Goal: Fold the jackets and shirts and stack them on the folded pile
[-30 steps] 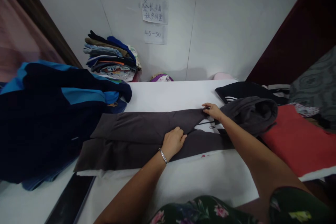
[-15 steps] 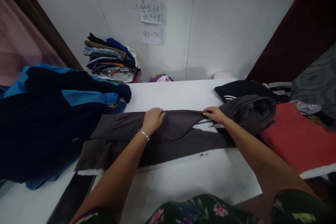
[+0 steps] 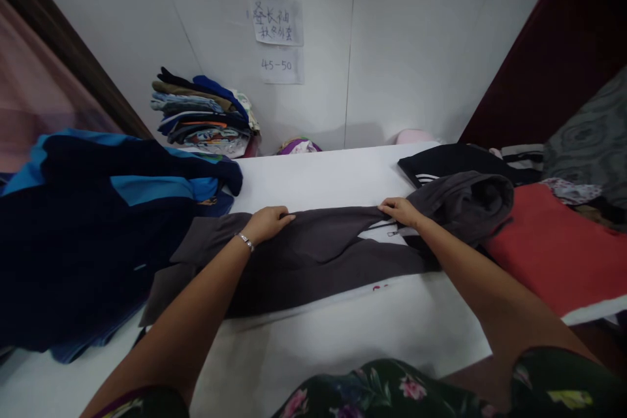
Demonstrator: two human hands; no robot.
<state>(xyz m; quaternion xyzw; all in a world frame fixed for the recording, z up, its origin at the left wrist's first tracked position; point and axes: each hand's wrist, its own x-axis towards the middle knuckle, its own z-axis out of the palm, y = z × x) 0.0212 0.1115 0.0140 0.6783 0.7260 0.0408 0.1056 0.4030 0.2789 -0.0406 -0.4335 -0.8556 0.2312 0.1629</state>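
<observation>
A dark grey hooded jacket (image 3: 313,261) lies folded lengthwise across the white table (image 3: 323,176), its hood (image 3: 465,206) to the right and its cuffs to the left. Part of a zip and some white lining show near the neck. My left hand (image 3: 268,223) pinches the jacket's far edge left of the middle, a bracelet on its wrist. Near the hood, my right hand (image 3: 400,211) grips the same far edge between thumb and fingers. Between the two hands that edge runs nearly straight.
Navy and blue clothing (image 3: 88,228) is heaped at the left. A stack of folded clothes (image 3: 203,111) stands by the wall, beside handwritten paper signs (image 3: 278,23). To the right lie a black garment (image 3: 455,163) and a red garment (image 3: 563,248).
My left hand has slid left along the jacket's far edge. My right hand keeps its place near the hood. The view has shifted slightly.
</observation>
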